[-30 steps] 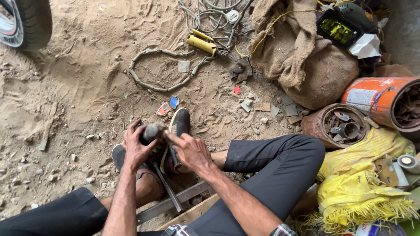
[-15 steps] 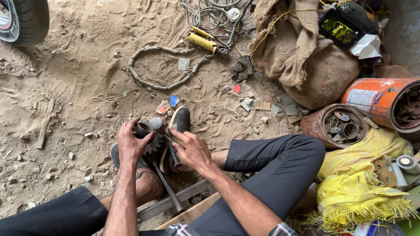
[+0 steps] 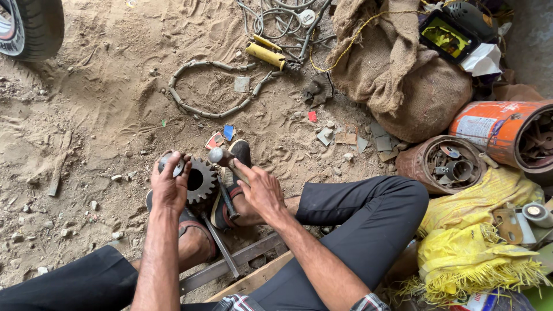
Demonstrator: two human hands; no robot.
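Note:
My left hand (image 3: 168,187) grips a small round metal piece (image 3: 172,163) against the left side of a dark toothed gear (image 3: 202,182). The gear stands on edge between my sandalled feet (image 3: 235,154), above a metal bar (image 3: 222,253). My right hand (image 3: 260,191) is shut on the handle of a hammer. The hammer's rounded steel head (image 3: 218,155) hovers just above and to the right of the gear.
Sandy ground with stones and scraps lies ahead. A curved chain-like strip (image 3: 199,109), a yellow-handled tool (image 3: 265,53) and cables lie farther out. At right are a burlap sack (image 3: 403,86), an orange drum (image 3: 495,129), a rusty tin of parts (image 3: 443,167) and yellow sacking (image 3: 478,253). A tyre (image 3: 31,26) sits top left.
The hammer head has risen and moved slightly right, off the gear. My left hand has shifted left, uncovering the gear's teeth and bore.

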